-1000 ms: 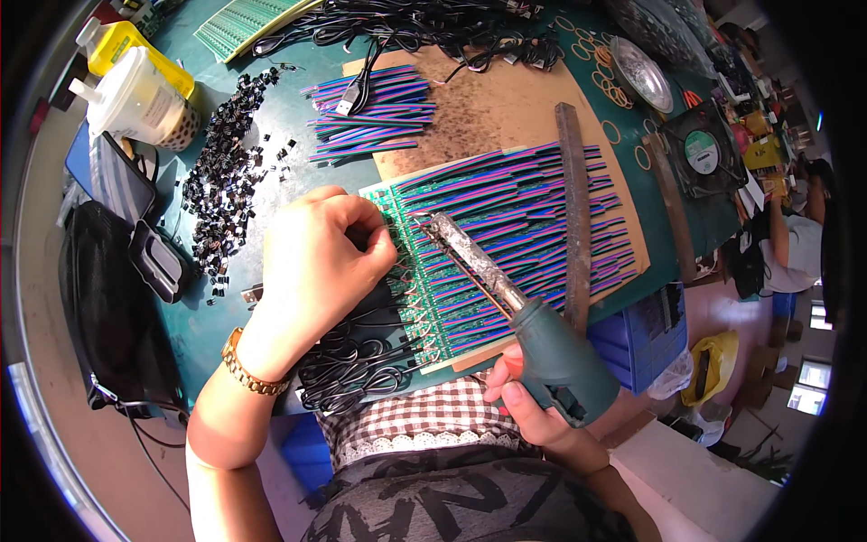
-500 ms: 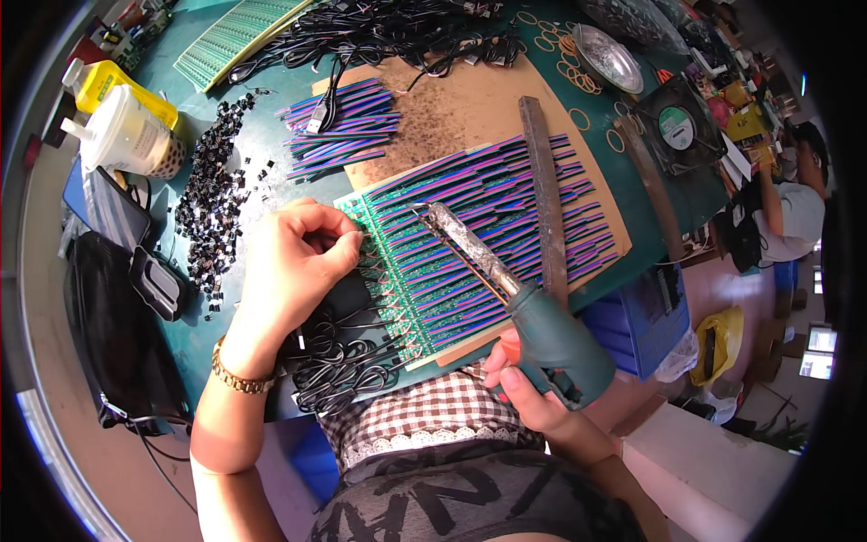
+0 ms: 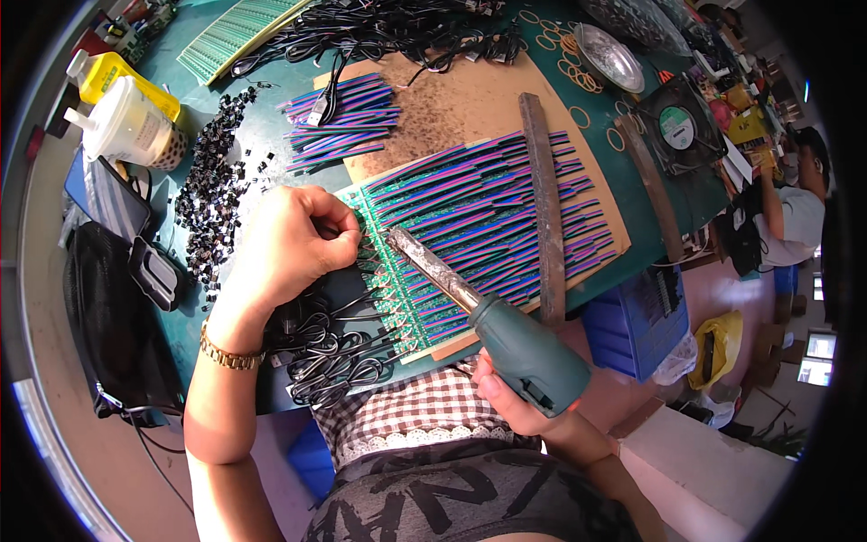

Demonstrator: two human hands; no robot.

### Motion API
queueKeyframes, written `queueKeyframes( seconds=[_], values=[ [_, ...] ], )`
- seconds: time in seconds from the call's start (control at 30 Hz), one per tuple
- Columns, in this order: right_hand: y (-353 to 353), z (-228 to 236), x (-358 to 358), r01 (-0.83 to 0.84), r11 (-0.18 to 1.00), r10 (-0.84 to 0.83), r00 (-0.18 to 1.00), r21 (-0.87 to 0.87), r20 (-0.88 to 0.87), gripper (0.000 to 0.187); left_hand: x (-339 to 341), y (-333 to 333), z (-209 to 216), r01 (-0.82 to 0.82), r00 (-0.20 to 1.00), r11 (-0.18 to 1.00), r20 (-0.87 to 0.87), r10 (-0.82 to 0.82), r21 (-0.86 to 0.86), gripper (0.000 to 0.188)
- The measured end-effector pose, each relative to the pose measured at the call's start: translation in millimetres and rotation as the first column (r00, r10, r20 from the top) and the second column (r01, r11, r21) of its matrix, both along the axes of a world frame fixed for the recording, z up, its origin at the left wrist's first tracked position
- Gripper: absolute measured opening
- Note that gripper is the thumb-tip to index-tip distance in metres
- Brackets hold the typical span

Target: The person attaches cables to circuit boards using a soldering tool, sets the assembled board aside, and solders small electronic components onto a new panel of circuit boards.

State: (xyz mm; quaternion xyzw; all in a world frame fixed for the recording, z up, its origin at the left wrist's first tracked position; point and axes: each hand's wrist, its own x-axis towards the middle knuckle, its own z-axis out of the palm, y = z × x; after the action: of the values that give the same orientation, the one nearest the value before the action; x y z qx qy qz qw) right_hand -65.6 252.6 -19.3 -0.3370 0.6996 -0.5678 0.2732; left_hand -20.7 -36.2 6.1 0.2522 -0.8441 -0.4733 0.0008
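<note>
My right hand (image 3: 508, 397) grips the handle of a dark green soldering gun (image 3: 533, 352). Its metal barrel slants up and left, the tip over the left part of a green circuit board panel (image 3: 390, 312). Rows of black, blue and pink wires (image 3: 470, 239) lie across that panel, and a dark flat bar (image 3: 543, 212) rests on them. At the panel's left edge my left hand (image 3: 298, 237) is closed in a pinch; whatever sits between its fingertips is hidden. Below this hand, coiled black cables (image 3: 330, 366) lie against the panel's edge.
Small black connectors (image 3: 212, 181) are heaped at left, near a lidded cup (image 3: 135, 126) and a yellow bottle (image 3: 122, 81). Cut wires (image 3: 339, 122) and black cables (image 3: 361, 36) lie beyond the panel. A fan (image 3: 677, 126) stands at right; another person (image 3: 799, 212) sits farther off.
The soldering gun has moved left and slightly down, bringing its tip closer to my left hand. My left hand stays pinched by the panel's edge, shifted only slightly.
</note>
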Motion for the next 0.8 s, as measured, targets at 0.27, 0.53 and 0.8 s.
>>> queueKeyframes(
  seconds=[0.27, 0.53, 0.8],
  values=[
    [-1.4, -4.5, 2.8, -0.01, 1.0, 0.01, 0.997, -0.001, 0.072, 0.02, 0.2, -0.4, 0.5, 0.024, 1.0, 1.0, -0.014, -0.024, -0.006, 0.01],
    [-1.3, 0.6, 9.1, 0.141, 0.989, -0.13, 0.976, -0.05, 0.175, 0.016, -0.2, 1.5, 1.9, 0.015, 1.0, 0.998, -0.011, -0.016, -0.053, 0.01],
    [-0.4, 4.8, 2.3, 0.11, 0.986, -0.067, 0.949, -0.123, 0.307, 0.013, 0.8, 0.4, 0.8, 0.02, 0.999, 0.999, -0.03, -0.021, -0.04, 0.01]
  ],
)
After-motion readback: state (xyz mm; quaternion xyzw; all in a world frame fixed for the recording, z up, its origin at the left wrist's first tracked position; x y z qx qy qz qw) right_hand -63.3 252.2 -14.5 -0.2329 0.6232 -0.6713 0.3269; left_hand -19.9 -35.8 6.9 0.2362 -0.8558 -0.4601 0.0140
